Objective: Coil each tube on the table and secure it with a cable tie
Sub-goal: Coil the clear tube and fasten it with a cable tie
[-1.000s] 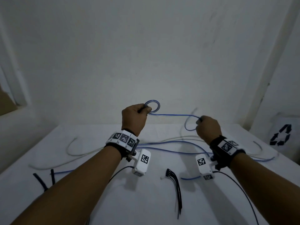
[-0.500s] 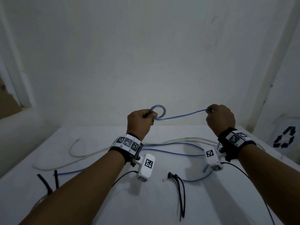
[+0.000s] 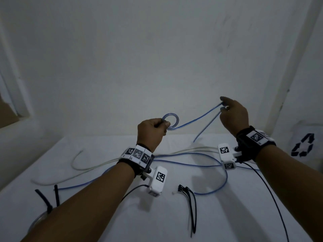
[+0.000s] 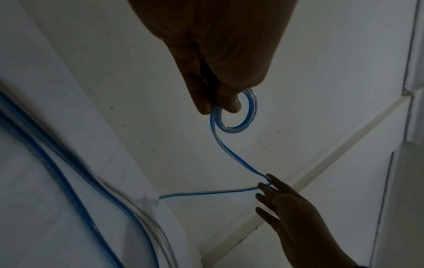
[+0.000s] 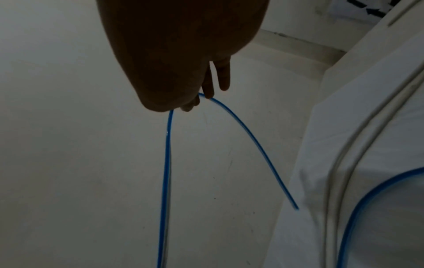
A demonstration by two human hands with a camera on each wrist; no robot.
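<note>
Left hand (image 3: 151, 132) raised above the worktop (image 3: 227, 215), pinching a small loop of the blue tube (image 3: 195, 120). Right hand (image 3: 234, 115) higher and to the right, fingers (image 3: 224, 99) pinching the same tube, which sags between the two hands. More blue tube and a whitish tube (image 3: 87, 167) lie on the worktop; black cable ties (image 3: 191, 205) sit near the front.

Black recycling sign (image 3: 303, 145) on right-hand wall

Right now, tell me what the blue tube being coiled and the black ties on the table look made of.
Blue tube: likely soft clear plastic, glossy; it bends into a tight loop, and a blue stripe shows through it. Black cable ties: probably nylon or similar plastic, matte; thin flat strips lying slightly curved on the table.
</note>
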